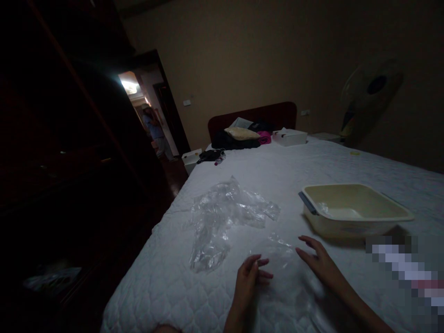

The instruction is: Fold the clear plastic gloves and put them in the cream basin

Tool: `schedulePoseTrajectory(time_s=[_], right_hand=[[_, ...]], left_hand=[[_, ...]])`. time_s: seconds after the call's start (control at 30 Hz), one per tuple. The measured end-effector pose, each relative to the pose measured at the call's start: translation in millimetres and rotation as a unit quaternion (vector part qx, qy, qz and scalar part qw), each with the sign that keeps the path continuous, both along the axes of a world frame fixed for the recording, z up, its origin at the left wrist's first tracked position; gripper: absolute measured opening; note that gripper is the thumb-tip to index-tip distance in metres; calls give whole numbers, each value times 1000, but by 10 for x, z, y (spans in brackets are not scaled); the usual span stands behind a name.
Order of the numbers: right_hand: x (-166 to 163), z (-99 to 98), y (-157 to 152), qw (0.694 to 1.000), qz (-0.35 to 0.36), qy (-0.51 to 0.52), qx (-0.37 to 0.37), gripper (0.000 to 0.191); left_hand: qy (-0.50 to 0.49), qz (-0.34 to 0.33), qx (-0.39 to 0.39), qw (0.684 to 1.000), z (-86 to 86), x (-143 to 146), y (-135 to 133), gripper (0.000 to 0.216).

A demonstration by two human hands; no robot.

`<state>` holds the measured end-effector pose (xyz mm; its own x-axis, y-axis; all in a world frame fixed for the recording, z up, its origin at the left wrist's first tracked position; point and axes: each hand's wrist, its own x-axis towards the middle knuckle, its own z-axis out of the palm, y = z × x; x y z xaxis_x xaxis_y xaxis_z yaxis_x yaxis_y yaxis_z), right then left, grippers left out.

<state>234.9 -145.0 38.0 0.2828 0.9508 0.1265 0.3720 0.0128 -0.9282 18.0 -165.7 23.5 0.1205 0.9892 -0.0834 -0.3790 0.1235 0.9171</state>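
Note:
On a white quilted bed (166, 282), a clear plastic bag (277, 259) lies flat right in front of me. My left hand (251, 277) rests at its left edge with the fingers bent and pinched on the plastic. My right hand (317, 261) lies flat on its right side, fingers stretched out. A crumpled heap of clear plastic bags (222, 217) sits a little further off to the left. The room is dim, so the bag's edges are hard to trace.
A cream plastic basin (350, 210) stands to the right, just beyond my right hand. Pillows, dark clothes and a white box (289, 136) lie at the headboard. A fan (371, 99) stands at the far right. A person stands in the lit doorway (154, 127). A dark wardrobe fills the left.

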Motion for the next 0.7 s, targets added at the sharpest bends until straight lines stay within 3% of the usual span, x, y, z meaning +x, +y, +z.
schedulePoseTrajectory(time_s=[0.17, 0.27, 0.37, 0.5, 0.7], right_hand=[[-21, 77, 91, 981, 185, 19, -49, 62], [-54, 89, 124, 955, 276, 50, -91, 62], [-46, 147, 149, 959, 262, 56, -93, 50], [-15, 307, 155, 967, 237, 75, -48, 33], [17, 561, 100, 985, 161, 58, -8, 34]], left_hand=[[26, -81, 39, 996, 224, 4, 66, 41], [38, -86, 47, 994, 372, -2, 83, 39], [68, -58, 56, 994, 456, -41, 105, 39], [70, -43, 48, 995, 427, -81, 128, 44], [18, -62, 22, 998, 324, -62, 132, 48]])
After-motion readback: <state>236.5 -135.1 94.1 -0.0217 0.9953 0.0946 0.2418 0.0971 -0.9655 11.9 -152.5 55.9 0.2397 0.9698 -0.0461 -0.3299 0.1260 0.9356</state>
